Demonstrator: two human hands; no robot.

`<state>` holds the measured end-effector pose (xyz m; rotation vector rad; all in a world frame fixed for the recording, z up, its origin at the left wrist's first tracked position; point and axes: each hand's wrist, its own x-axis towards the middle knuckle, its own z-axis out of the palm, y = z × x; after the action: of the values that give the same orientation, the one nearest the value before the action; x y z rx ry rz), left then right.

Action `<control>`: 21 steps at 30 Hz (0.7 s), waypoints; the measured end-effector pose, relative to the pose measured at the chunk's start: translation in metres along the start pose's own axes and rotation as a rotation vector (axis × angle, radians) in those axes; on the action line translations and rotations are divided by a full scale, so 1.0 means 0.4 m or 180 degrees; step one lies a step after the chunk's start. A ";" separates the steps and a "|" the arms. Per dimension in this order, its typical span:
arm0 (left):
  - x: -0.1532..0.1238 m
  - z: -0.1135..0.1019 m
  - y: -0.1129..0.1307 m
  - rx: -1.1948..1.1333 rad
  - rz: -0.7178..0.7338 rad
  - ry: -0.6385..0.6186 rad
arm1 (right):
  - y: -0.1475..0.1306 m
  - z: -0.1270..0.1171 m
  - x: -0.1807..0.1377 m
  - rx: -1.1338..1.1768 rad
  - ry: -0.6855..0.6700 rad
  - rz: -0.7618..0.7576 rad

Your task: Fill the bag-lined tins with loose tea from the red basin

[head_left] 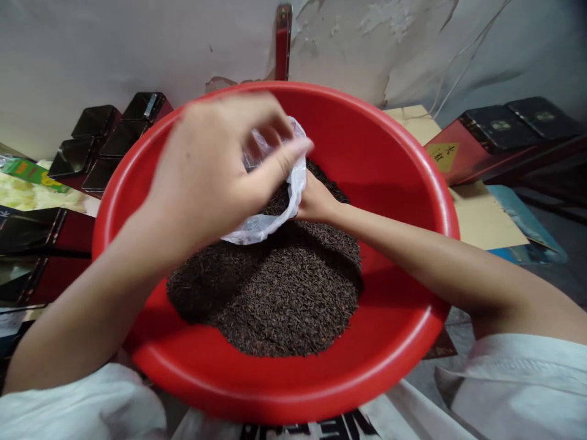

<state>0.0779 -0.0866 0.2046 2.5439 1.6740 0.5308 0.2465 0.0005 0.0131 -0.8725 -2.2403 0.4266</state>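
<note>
Your left hand (206, 162) is positioned above the near left side of the clear plastic bag (259, 231). Its fingers (263, 110) are bent over the bag's mouth; its thumb (275, 168) extends toward the bag's right edge. A gap separates thumb and bent fingers, with film visible through it. Motion blur obscures the fingertips; you cannot tell whether they pinch the film.

Your right hand (317, 200) is at the outer right side of the bag, the visible part against the film. Its fingers are hidden behind the bag; their spread or closure cannot be determined. Your right forearm crosses the rim of the red basin (394, 177).

The bag is inside the basin, mouth open, over the far part of a heap of dark loose pieces (288, 299). Dark material is visible within the bag's mouth.

Dark-topped tins (94, 122) stand left of the basin; red boxes with black tops (498, 131) are at its right.
</note>
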 end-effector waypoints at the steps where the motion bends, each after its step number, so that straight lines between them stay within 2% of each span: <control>1: 0.012 -0.006 -0.015 0.0302 0.0016 0.0180 | 0.000 0.003 -0.002 -0.0020 0.0042 -0.0088; 2: 0.026 -0.009 -0.032 0.0608 0.0036 0.0128 | 0.002 0.005 -0.004 -0.0043 0.0085 -0.0167; 3: 0.042 -0.007 -0.048 0.0790 -0.0039 -0.0125 | 0.004 0.007 -0.006 -0.0067 0.0121 -0.0227; 5: 0.067 0.004 -0.073 0.0891 -0.0242 -0.0686 | 0.011 0.010 -0.008 -0.0091 0.0156 -0.0281; 6: 0.075 0.013 -0.080 0.0889 -0.0306 -0.0760 | 0.013 0.011 -0.009 -0.0087 0.0160 -0.0297; 10: 0.081 0.036 -0.077 0.1016 -0.0340 -0.0201 | 0.017 0.009 -0.008 -0.0072 0.0153 -0.0174; 13: 0.069 0.031 -0.049 0.1076 -0.0320 -0.0019 | 0.014 0.004 -0.007 -0.0043 0.0126 0.0048; 18: 0.012 0.029 0.010 0.1293 0.0431 0.0011 | 0.007 -0.002 -0.004 0.0021 0.0133 0.0099; 19: -0.002 0.031 0.013 0.1265 0.0368 0.0072 | 0.008 -0.001 -0.005 0.0002 0.0131 0.0097; 21: -0.022 0.033 -0.004 0.1044 -0.0119 0.0273 | 0.012 0.003 -0.007 -0.0042 0.0163 0.0093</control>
<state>0.0775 -0.0921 0.1895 2.7353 1.9818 0.3960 0.2492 0.0018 0.0083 -0.9139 -2.1883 0.3991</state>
